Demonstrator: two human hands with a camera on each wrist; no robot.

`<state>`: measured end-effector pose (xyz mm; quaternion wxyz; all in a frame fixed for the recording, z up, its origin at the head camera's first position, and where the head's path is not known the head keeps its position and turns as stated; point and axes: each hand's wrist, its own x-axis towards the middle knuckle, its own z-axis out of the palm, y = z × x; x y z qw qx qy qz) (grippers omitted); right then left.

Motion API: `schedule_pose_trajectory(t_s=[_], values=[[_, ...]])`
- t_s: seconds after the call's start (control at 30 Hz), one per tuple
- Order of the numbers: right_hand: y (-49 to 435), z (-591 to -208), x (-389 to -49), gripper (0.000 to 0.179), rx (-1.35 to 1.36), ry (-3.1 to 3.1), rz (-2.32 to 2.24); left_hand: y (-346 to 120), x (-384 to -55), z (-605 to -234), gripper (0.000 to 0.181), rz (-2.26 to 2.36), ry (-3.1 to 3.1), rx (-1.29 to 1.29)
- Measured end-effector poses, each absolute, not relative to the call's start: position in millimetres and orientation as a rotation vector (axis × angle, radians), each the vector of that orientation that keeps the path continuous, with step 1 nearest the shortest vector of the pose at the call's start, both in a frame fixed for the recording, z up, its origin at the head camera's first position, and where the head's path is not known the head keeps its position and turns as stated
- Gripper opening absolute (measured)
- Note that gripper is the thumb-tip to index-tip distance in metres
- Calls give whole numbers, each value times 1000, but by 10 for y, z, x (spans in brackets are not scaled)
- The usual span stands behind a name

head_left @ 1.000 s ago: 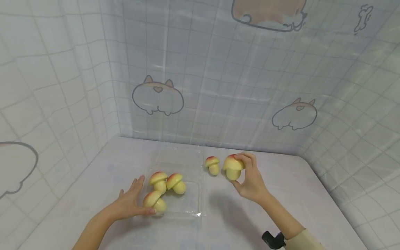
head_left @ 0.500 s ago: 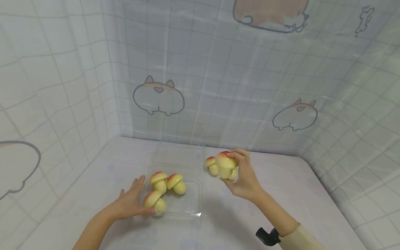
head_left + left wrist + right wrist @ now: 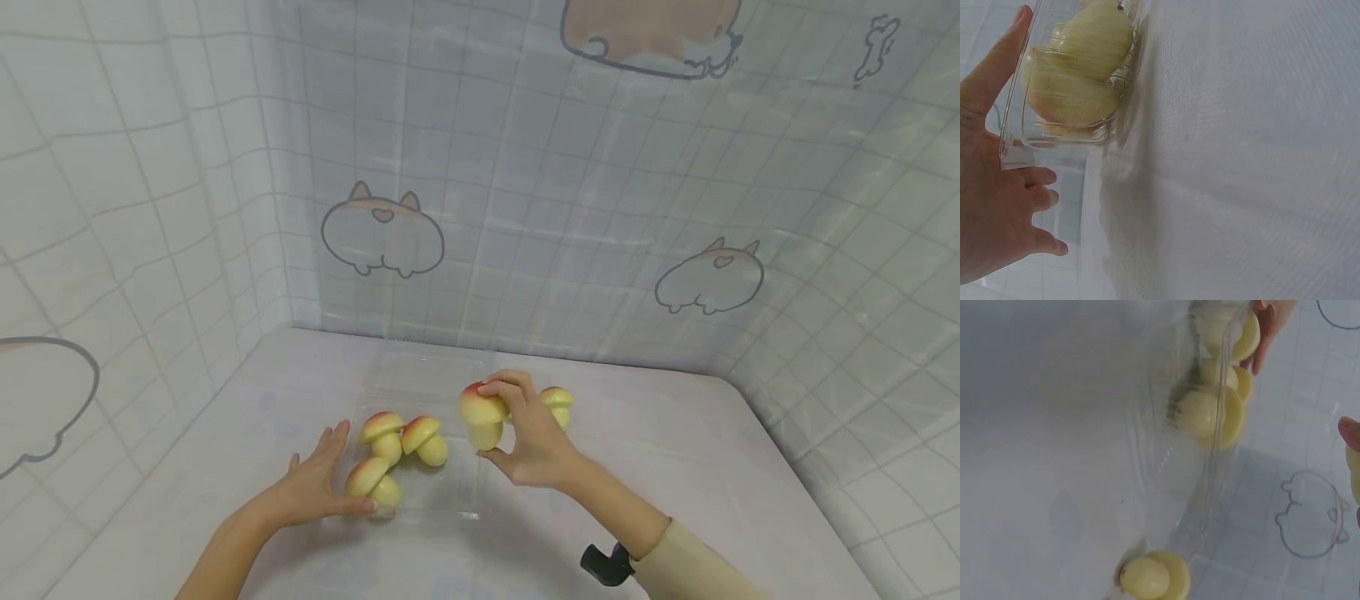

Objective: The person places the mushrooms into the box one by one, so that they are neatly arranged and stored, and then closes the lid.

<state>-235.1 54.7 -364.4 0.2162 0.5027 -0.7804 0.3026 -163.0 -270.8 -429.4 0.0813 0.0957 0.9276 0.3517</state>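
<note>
My right hand (image 3: 536,446) pinches a yellow toy mushroom (image 3: 483,421) with a red-tinged cap, upright above the right edge of a clear plastic clamshell box (image 3: 450,500). In the right wrist view only part of that mushroom and a thumb (image 3: 1350,433) show at the right edge. Three similar mushrooms lie in the left part of the box, one at the back left (image 3: 381,435), one beside it (image 3: 425,440), one at the front left (image 3: 373,482). My left hand (image 3: 311,487) touches the box's left side with fingers spread, thumb along the front corner.
The box's lid (image 3: 423,375) lies folded back behind it. Another toy mushroom (image 3: 557,406) stands on the white tabletop (image 3: 675,467), partly behind my right hand. A patterned curtain wall (image 3: 525,250) rises at the back and both sides.
My right hand has carried the mushroom leftward to the box's right edge. A mushroom on the table behind it is now hidden, while another has come into sight. My left hand stays put.
</note>
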Motion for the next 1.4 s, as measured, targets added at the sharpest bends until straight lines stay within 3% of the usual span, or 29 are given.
schedule_pose_trajectory(t_s=[0.43, 1.0, 1.4], values=[[139, -3867, -2314, 82, 1615, -2225, 749, -2716, -1624, -4313, 127, 1085, 2747, 272], [-13, -4070, -2378, 85, 1810, -2370, 737, -2734, -1637, -4291, 126, 1121, 2691, 264], [-116, -4130, -2384, 68, 1929, -2590, 309, -2735, -1636, -4274, 124, 1129, 2668, 268]])
